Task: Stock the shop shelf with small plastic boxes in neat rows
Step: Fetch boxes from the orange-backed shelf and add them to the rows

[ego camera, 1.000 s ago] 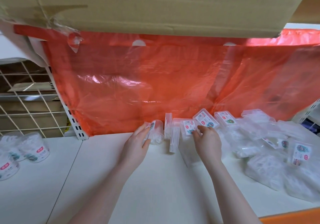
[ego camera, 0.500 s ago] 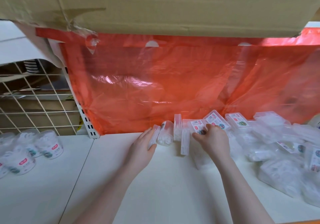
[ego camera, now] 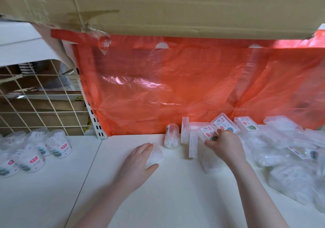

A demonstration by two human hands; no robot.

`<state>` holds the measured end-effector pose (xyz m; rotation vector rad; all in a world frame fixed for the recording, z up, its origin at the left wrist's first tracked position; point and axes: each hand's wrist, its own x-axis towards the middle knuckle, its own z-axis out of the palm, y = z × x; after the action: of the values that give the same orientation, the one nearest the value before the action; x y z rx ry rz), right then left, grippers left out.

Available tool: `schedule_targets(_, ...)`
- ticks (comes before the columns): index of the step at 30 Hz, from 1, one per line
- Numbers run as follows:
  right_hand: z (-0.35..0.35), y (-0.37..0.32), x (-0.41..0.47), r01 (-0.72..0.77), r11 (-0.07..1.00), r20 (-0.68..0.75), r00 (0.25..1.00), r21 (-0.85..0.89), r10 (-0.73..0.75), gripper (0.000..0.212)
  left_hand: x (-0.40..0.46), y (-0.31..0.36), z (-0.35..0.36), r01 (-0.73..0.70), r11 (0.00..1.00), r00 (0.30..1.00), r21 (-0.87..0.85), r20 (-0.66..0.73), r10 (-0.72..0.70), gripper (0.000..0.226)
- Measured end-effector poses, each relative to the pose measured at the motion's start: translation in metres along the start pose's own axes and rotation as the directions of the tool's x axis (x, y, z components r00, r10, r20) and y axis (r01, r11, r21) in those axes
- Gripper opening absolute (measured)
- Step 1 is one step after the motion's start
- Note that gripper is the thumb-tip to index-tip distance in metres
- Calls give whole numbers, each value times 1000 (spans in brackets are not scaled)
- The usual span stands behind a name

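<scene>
A red plastic sheet hangs behind the white shelf, and a cardboard box overhangs it from above. To the left, round tubs with labels stand in front of a wire grid. On the right a loose heap of clear packets crowds the shelf. The small boxes are clear plastic with white contents, some with red and white labels. A round one lies on its side by the sheet, with flat boxes standing on edge just beside it. The left hand holds a clear box between thumb and fingers, near the shelf's front. The right hand has its fingers curled round a labelled box tilted at the row's right end
</scene>
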<state>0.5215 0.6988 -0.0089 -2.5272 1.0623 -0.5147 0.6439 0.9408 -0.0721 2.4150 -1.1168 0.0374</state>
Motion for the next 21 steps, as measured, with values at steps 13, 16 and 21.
schedule_targets(13,-6,-3,-12,3,999,22,1000,-55,-2,27,19,14,-13,168,964,969,207,144,-200,54)
schedule_targets(16,-10,3,-27,30,1000,-42,999,-6,-30,33,5,15,-14,243,957,958,158,116,-262,54)
schedule_targets(21,-4,4,-53,118,988,-28,993,103,-116,53,-22,24,-13,351,931,934,97,29,-355,57)
